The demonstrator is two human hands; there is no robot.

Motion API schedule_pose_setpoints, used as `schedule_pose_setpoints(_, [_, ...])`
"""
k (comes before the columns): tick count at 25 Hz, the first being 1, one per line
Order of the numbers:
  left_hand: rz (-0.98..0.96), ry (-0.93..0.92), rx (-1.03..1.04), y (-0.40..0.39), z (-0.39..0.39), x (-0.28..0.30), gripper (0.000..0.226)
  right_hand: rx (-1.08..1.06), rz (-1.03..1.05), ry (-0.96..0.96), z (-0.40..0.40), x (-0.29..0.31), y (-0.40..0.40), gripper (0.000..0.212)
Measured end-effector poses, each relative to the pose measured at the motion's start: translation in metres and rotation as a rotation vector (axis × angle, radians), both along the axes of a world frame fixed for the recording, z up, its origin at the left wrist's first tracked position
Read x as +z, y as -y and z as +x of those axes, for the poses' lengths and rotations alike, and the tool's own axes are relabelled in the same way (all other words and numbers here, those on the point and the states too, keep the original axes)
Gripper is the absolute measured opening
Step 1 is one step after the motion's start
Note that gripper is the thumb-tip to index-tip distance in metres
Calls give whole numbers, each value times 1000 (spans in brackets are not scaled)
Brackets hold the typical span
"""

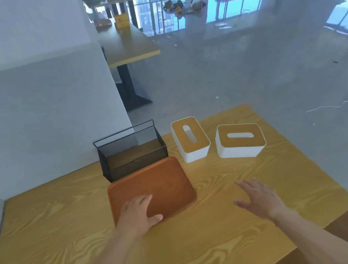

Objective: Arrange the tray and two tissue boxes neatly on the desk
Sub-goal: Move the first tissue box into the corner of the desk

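A flat brown tray [162, 181] lies on the wooden desk [241, 241], its far edge close to a black mesh basket. My left hand [137, 214] rests on the tray's near left corner, fingers on its surface and thumb along the near rim. Two white tissue boxes with wooden lids stand behind it: the left tissue box [190, 140] is turned lengthwise away from me, the right tissue box [240, 139] lies crosswise. My right hand [259, 200] hovers open above the desk, right of the tray, holding nothing.
The black mesh basket [131, 150] stands against the white wall [41, 122] at the desk's far left. The desk's right edge [333, 183] runs diagonally, with grey floor beyond. Another table [127, 43] stands farther back.
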State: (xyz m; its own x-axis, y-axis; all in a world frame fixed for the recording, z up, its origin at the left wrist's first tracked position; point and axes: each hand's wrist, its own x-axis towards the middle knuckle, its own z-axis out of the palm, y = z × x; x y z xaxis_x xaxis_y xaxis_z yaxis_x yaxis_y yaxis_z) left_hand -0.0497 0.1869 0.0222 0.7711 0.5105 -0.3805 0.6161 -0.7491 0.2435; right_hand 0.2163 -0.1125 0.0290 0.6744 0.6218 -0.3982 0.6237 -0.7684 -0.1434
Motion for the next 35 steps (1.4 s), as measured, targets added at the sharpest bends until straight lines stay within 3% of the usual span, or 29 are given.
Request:
schedule_pose_setpoints(7, [17, 6, -92, 70, 113, 22, 94, -70, 64, 54, 72, 19, 84, 86])
schedule_pose_setpoints(14, [16, 23, -67, 123, 199, 27, 97, 4, 66, 60, 158, 27, 125, 94])
schedule_pose_setpoints(25, [76, 17, -100, 108, 266, 34, 101, 102, 87, 22, 222, 20, 88, 101])
schedule_pose_setpoints(35, [130, 30, -274, 51, 345, 7, 120, 176, 51, 14, 266, 2, 15, 127])
